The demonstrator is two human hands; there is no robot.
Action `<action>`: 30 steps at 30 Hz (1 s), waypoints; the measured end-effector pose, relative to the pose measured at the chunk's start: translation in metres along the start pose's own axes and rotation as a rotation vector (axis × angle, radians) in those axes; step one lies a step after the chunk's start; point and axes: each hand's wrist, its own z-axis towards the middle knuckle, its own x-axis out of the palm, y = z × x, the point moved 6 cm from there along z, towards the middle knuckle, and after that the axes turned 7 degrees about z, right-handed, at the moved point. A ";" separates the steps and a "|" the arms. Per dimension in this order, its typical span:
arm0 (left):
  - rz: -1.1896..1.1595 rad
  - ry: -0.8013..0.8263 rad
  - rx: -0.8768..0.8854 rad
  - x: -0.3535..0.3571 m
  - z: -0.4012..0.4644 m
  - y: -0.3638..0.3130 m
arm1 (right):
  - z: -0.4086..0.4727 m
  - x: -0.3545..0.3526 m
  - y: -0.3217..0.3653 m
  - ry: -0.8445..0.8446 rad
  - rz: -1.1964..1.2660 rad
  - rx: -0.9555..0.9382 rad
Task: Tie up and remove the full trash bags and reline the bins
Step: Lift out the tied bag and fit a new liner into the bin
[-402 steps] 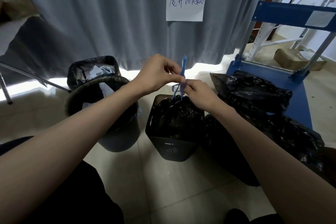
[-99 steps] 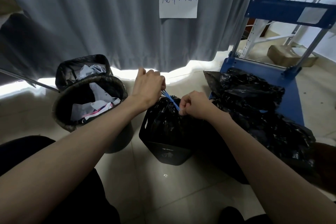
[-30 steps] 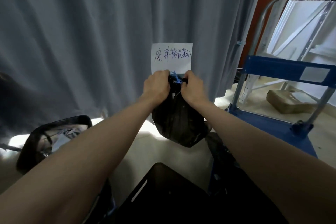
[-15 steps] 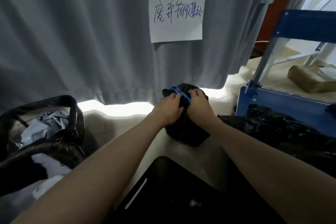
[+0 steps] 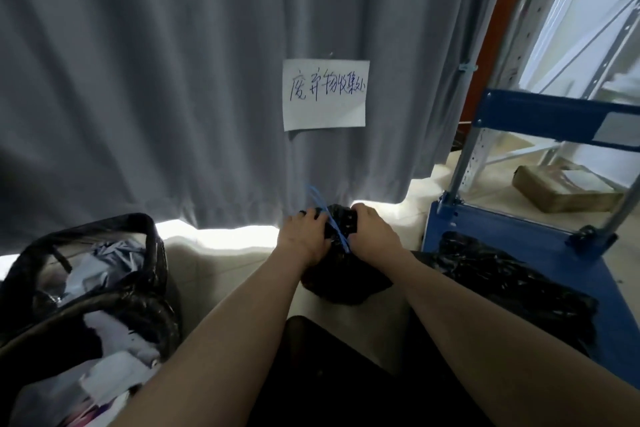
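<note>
Here, both hands close on the neck of the tied bag (image 5: pixel 341 282), which sits in front of the curtain (image 5: pixel 173 80), directly below the paper sign (image 5: pixel 325 94) pinned to it. The left hand (image 5: pixel 304 238) curls around the left side of the gathered plastic; the right hand (image 5: pixel 372 236) curls around the right side, fingers pressed into the black film. The blue drawstring (image 5: pixel 329 218) runs between the two hands and its loose end sticks up toward the curtain. This two-sided grip probably keeps the neck shut while the bag is placed. The blue cart (image 5: pixel 519 239), right of the curtain, already carries black bags (image 5: pixel 502 274), so it is the likely destination. The emptied bin (image 5: pixel 346 374) lies near the viewer, unlined. Left of it, another bin (image 5: pixel 86 305) is full of paper, its liner not yet tied.
</note>
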 end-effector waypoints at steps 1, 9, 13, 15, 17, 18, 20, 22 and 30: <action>0.013 0.018 -0.006 -0.008 -0.011 0.000 | -0.009 -0.006 0.006 0.024 -0.019 0.019; 0.075 0.024 0.001 -0.084 -0.093 -0.011 | -0.098 -0.056 0.036 0.099 -0.072 0.047; -0.004 0.041 0.052 -0.101 -0.120 -0.043 | -0.144 -0.083 0.029 0.093 -0.107 0.036; -0.022 0.044 0.101 -0.101 -0.132 -0.068 | -0.167 -0.096 0.018 0.079 -0.123 0.043; -0.012 0.041 0.148 -0.094 -0.143 -0.097 | -0.190 -0.108 -0.001 0.070 -0.140 0.077; -0.004 0.041 0.170 -0.090 -0.149 -0.112 | -0.201 -0.113 -0.013 0.071 -0.147 0.100; -0.004 0.057 0.221 -0.080 -0.159 -0.142 | -0.223 -0.120 -0.040 0.085 -0.159 0.150; 0.000 0.087 0.275 -0.069 -0.167 -0.169 | -0.242 -0.124 -0.067 0.101 -0.170 0.202; 0.047 0.219 0.416 -0.017 -0.189 -0.246 | -0.298 -0.107 -0.160 0.194 -0.188 0.335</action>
